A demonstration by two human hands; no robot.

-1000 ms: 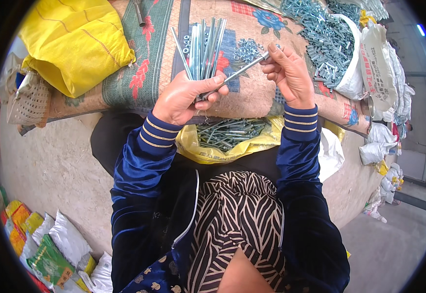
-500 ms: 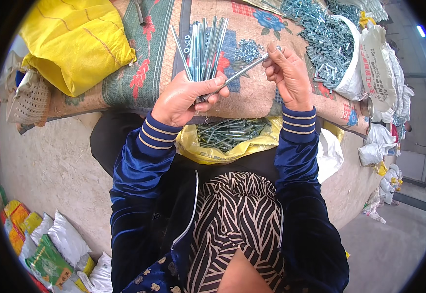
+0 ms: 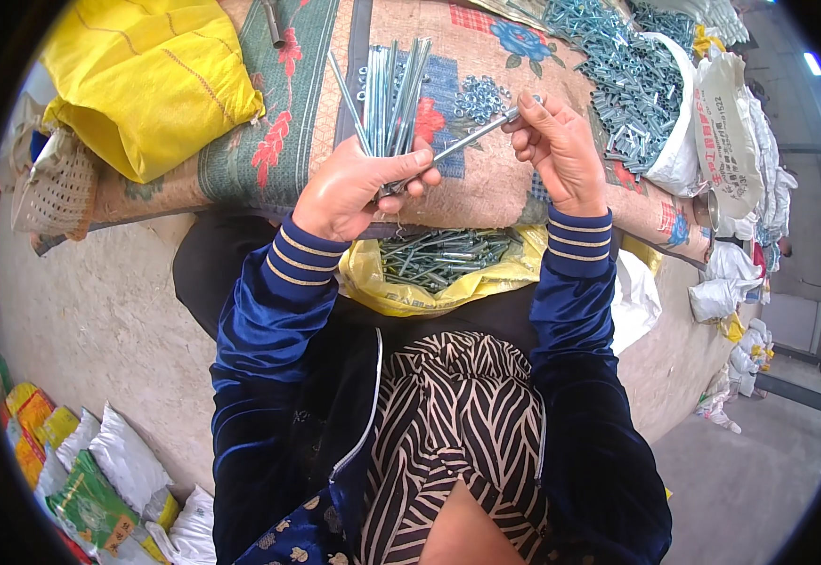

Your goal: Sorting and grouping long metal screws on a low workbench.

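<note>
An upright bundle of long thin metal rods (image 3: 390, 104) is gripped in my left hand (image 3: 340, 193), its fingers closed round the lower ends. From the same hand a single metal rod (image 3: 471, 139) slants up to the right. My right hand (image 3: 566, 160) is closed in a pinch at the far end of that rod, thumb and forefinger together. Whether a small nut sits between those fingertips I cannot make out. Just beyond the slanting rod, a small heap of shiny nuts (image 3: 481, 99) lies on the patterned cloth (image 3: 561, 85).
Below my hands, a yellow sack (image 3: 486, 290) holds many rods with sleeves. At the back right, a large heap of metal sleeve pieces (image 3: 632, 89) spills from a white sack (image 3: 679, 118). A yellow bag (image 3: 156, 85) lies at left, near a metal tube (image 3: 274, 24).
My right fingers have shifted slightly at the rod's end, and the thumb has turned a little. The left hand and its bundle stay nearly where they were.
</note>
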